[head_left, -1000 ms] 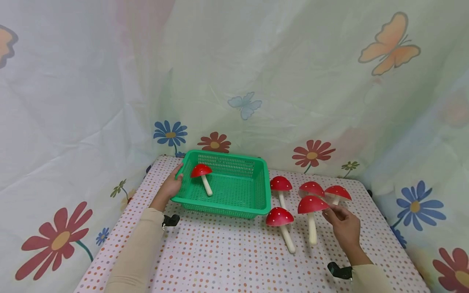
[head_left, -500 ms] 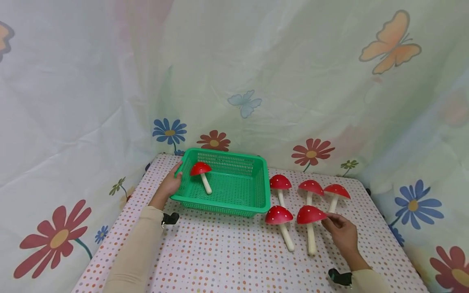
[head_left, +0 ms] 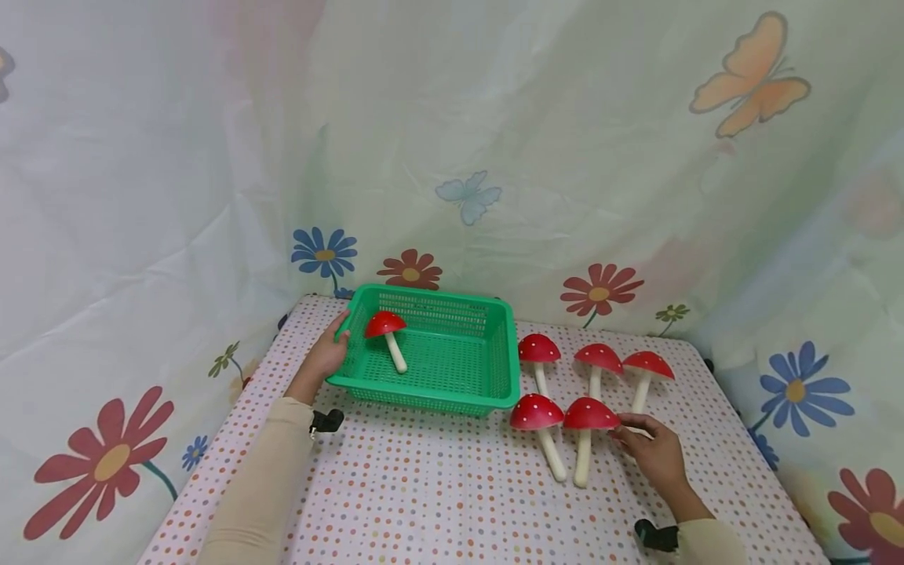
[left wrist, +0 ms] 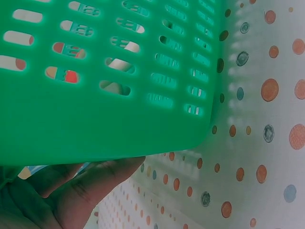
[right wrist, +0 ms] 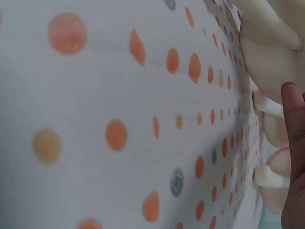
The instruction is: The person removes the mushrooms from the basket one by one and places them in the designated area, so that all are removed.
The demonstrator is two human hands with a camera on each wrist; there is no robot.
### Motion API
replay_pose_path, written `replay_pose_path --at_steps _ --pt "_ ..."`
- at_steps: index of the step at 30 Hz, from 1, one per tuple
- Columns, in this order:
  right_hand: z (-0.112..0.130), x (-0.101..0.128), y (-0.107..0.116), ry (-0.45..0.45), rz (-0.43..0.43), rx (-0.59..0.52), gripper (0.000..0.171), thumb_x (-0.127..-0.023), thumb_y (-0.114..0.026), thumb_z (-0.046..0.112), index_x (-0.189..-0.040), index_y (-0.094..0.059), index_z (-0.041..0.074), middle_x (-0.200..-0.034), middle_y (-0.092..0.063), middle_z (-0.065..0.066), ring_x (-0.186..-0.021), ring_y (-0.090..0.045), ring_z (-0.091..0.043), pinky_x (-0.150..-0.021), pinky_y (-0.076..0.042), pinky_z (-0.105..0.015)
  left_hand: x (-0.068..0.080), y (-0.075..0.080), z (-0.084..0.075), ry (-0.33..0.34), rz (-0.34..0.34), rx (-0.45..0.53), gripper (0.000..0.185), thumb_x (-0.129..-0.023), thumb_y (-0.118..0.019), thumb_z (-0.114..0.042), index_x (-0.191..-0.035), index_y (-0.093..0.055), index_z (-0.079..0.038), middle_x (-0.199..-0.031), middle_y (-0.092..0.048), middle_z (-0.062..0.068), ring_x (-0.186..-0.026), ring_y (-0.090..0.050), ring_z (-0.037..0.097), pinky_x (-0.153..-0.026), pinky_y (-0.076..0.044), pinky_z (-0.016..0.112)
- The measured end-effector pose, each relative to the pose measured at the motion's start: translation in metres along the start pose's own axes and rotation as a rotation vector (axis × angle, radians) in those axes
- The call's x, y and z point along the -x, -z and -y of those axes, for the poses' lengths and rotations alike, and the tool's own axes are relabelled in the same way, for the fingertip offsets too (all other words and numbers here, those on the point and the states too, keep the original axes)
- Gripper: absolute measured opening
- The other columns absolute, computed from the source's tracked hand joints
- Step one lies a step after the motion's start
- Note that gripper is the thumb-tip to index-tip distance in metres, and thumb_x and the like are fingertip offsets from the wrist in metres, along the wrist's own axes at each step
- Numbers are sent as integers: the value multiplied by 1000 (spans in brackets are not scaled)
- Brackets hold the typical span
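A green plastic basket [head_left: 452,369] stands at the table's back left with one red white-dotted mushroom [head_left: 386,331] lying inside. My left hand [head_left: 326,355] grips its left rim, thumb over the edge; in the left wrist view the fingers [left wrist: 90,183] curl under the basket wall [left wrist: 95,95]. Five more mushrooms lie to the right of the basket. My right hand [head_left: 646,447] pinches the right edge of the cap of the front right mushroom [head_left: 588,414], which lies on the cloth beside another mushroom [head_left: 537,413]. The right wrist view shows a finger [right wrist: 294,143] by pale stems [right wrist: 268,177].
Three mushrooms [head_left: 539,349] [head_left: 599,359] [head_left: 647,365] lie in a row behind the front pair. The table wears a dotted cloth [head_left: 438,486] and is closed in by a flowered curtain [head_left: 452,157] at the back and sides.
My right hand has brought its mushroom down and leftward, so it now lies on the cloth right next to the front left mushroom. The left hand stays on the basket.
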State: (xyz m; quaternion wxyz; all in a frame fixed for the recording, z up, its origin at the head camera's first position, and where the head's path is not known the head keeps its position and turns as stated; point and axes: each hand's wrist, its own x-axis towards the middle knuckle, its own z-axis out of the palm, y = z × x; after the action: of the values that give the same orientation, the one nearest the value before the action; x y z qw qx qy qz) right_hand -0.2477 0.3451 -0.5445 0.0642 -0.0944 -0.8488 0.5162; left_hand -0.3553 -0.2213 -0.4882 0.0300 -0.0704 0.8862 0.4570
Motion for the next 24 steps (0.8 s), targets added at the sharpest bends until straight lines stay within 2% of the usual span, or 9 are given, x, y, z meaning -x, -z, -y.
replay_pose_path --at_steps 2,4,7,10,13,16,19,21,24 --pt "-1 1 3 41 18 16 33 -97 -60 7 -127 -54 -9 -114 -63 -26 -79 -68 5 -72 -60 -23 0 0 0 1 0 3 53 -109 -29 -28 -159 -13 -32 -165 -15 15 -148 -19 46 -116 -22 65" --pt "-2 2 5 92 -7 58 32 -99 -57 9 -126 -55 -8 -112 -63 -21 -77 -67 4 -66 -60 -26 1 1 1 -2 0 9 53 -109 -29 -28 -159 -13 -32 -166 -14 14 -149 -18 46 -116 -21 65" --pt "-4 4 7 171 -140 182 28 -100 -54 14 -121 -60 -3 -101 -62 -11 -70 -61 3 -53 -58 -29 1 0 2 -6 -1 14 53 -109 -29 -28 -159 -13 -32 -166 -14 14 -149 -19 45 -116 -22 65" --pt "0 8 6 200 -313 293 26 -98 -50 15 -115 -65 1 -94 -59 -8 -68 -53 -2 -44 -51 -33 0 -1 3 -7 -2 13 53 -109 -30 -29 -159 -13 -32 -165 -15 15 -148 -20 46 -116 -22 65" --pt "9 12 6 179 -423 294 26 -98 -50 13 -114 -67 3 -95 -59 -9 -72 -47 1 -48 -45 -26 -1 -2 4 -7 1 20 53 -109 -29 -29 -159 -13 -33 -166 -15 15 -148 -20 46 -116 -22 66" --pt "23 16 7 198 -479 256 25 -98 -52 12 -114 -68 3 -97 -60 -10 -74 -43 9 -54 -39 -15 -2 -2 4 -13 2 29 53 -109 -29 -29 -159 -13 -33 -166 -14 14 -149 -19 45 -116 -22 65" --pt "42 17 5 259 -491 192 23 -98 -53 9 -114 -69 3 -96 -61 -7 -73 -43 12 -58 -36 -6 -2 -1 5 -18 1 31 53 -109 -29 -28 -159 -14 -31 -166 -14 14 -149 -18 45 -116 -21 65" --pt "59 15 2 298 -471 116 23 -98 -55 9 -114 -69 2 -95 -62 3 -72 -46 10 -55 -39 -7 -1 0 5 -20 1 29 53 -109 -29 -28 -159 -13 -31 -166 -14 15 -149 -18 46 -116 -21 66" --pt "93 10 -5 305 -419 -33 23 -99 -56 12 -116 -67 0 -94 -60 17 -69 -50 4 -54 -45 -10 -1 -1 4 -18 3 24 53 -109 -29 -28 -160 -13 -30 -166 -14 15 -149 -18 46 -116 -21 66"
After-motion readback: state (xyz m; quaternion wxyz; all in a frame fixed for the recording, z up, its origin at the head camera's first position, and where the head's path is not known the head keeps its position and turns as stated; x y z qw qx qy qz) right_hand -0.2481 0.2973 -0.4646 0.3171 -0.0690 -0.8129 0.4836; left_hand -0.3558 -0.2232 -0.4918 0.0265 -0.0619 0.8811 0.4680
